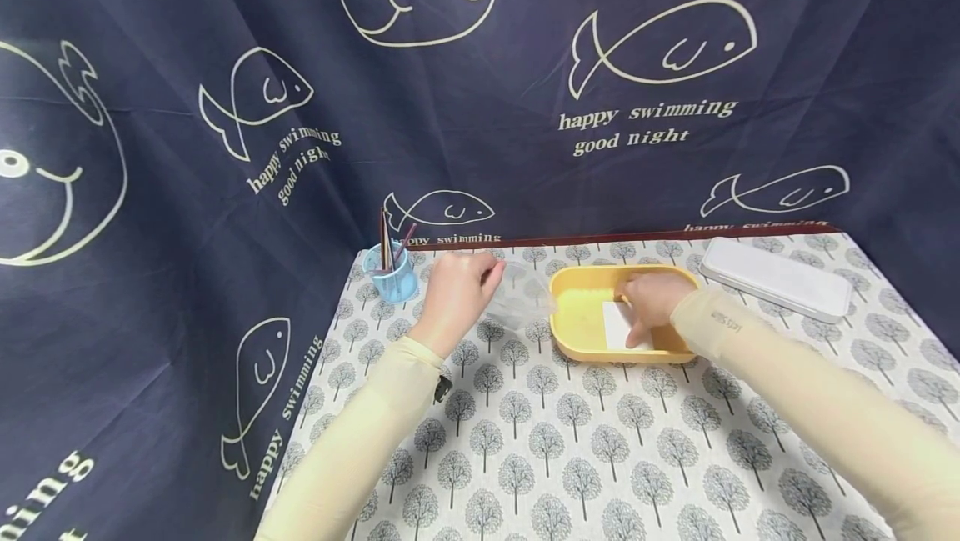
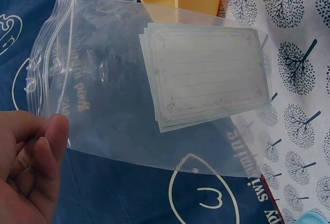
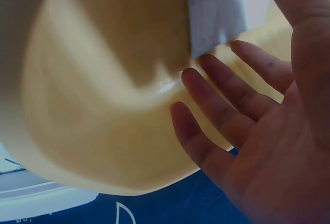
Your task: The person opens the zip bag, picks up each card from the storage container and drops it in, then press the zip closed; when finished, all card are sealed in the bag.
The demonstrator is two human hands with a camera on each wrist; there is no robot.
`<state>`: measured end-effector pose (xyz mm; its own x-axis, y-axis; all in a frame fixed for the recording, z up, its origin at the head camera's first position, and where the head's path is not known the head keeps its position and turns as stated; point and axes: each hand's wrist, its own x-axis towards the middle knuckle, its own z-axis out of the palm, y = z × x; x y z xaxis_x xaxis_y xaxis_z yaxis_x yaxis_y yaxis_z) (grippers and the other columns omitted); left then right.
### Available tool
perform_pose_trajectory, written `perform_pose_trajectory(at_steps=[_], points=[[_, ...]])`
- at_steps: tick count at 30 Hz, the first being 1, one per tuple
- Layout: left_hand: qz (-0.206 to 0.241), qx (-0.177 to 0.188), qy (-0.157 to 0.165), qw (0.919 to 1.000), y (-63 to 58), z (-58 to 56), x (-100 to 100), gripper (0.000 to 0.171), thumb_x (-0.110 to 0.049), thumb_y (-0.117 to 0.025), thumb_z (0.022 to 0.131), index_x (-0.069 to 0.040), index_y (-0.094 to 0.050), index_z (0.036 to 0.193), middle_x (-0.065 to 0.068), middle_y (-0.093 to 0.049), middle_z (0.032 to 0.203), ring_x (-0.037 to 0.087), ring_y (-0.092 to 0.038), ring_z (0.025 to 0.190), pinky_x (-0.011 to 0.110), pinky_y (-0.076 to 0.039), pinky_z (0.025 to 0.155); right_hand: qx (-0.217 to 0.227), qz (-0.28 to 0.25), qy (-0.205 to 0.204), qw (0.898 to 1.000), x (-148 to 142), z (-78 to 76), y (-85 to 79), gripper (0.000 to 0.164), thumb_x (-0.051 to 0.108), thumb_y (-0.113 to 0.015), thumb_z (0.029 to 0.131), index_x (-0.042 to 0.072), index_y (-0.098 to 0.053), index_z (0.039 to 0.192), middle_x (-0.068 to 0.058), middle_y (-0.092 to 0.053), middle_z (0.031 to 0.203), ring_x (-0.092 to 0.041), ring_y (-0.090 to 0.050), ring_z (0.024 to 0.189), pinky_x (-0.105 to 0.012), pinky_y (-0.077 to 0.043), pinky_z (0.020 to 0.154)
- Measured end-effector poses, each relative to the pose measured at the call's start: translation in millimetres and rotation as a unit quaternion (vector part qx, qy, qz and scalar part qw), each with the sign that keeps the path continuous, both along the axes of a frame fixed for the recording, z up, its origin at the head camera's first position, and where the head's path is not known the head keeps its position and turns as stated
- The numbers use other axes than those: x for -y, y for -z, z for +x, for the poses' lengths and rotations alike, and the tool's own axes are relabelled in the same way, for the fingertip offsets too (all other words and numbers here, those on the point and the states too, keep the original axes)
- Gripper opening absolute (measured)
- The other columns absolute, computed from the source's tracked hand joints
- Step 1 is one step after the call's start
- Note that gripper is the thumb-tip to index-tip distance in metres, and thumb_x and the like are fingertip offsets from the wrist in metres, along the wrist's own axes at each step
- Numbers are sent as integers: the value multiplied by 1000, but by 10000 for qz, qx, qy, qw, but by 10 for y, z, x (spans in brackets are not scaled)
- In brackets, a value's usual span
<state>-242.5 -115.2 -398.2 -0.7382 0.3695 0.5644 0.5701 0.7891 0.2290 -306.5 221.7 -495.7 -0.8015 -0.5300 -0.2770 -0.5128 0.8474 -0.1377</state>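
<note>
My left hand [image 1: 456,295] pinches the zip edge of a clear zip-lock bag [image 2: 111,84] between thumb and fingers. Inside the bag lies a small stack of pale cards [image 2: 211,74] with ruled lines and a decorative border. Over the tablecloth, the bag is hard to make out in the head view. My right hand [image 1: 654,299] reaches into a yellow plastic basket [image 1: 630,355], above a white card [image 1: 617,326] on its bottom. In the right wrist view the fingers [image 3: 221,113] are extended and spread, tips at the card's edge. The thumb tip is out of that view.
A light-blue cup [image 1: 395,284] with several pencils stands at the back left. To the right of the basket lies a white flat case [image 1: 776,278]. A tree-print cloth [image 1: 551,433] covers the table; a dark blue curtain [image 1: 480,107] hangs behind and at the left.
</note>
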Motion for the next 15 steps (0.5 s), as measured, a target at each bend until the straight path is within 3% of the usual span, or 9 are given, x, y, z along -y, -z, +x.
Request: perform_pose_trajectory(at_steps=[5,15], points=[[-5,12,26,10000,1,0,-5,18,-14,-71,100,-7,-78,85,5,-75,74,14,-66,58,26,-55,61,-152,-11,57,9999,-13,10,48,87,47,-99,60,7,-63,128,-13,-69,117,-29,-68,93,-53,-57,86],[-14,10,7,10000,1,8,-18,17,-14,-71,100,-6,-78,86,6,-76,76,16,-68,60,27,-56,62,-416,-104,-40,9991,-9,34,26,77,45,-99,60,6,-62,116,-14,-66,116,-29,-68,90,-51,-59,82]])
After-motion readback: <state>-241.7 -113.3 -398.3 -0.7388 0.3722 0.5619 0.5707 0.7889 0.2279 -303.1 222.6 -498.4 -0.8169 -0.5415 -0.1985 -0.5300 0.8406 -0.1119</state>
